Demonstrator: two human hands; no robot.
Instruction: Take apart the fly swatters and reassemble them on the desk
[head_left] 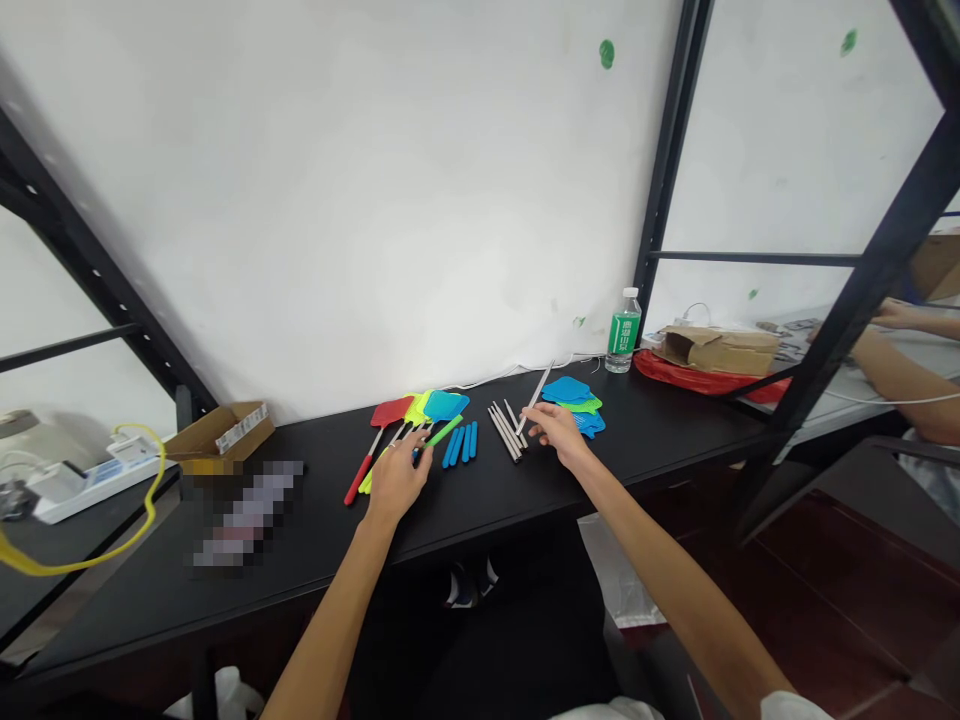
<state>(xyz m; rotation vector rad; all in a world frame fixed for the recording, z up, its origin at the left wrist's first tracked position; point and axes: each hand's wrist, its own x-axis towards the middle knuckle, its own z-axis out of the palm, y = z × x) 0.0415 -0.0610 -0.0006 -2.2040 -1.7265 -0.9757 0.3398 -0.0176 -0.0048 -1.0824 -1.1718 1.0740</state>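
My left hand (400, 478) is closed on a green plastic handle (448, 429), which points up and to the right. Between the fingers of my right hand (556, 428) is a thin silver metal rod (543, 384), tilted upward. Several blue handles (459, 446) lie side by side between my hands, and several loose metal rods (504, 430) lie left of my right hand. Behind that hand sits a stack of blue and green fly swatter heads (570, 391). Fly swatters with red (390, 412), yellow and blue heads lie beside my left hand, which partly covers them.
A water bottle (623, 332) stands by the wall at the back right. An open cardboard box (232, 436) and a pixelated item (251, 512) are on the left. A power strip (97, 488) with a yellow cable lies farther left. Another person's arm (904, 375) shows beyond the black frame.
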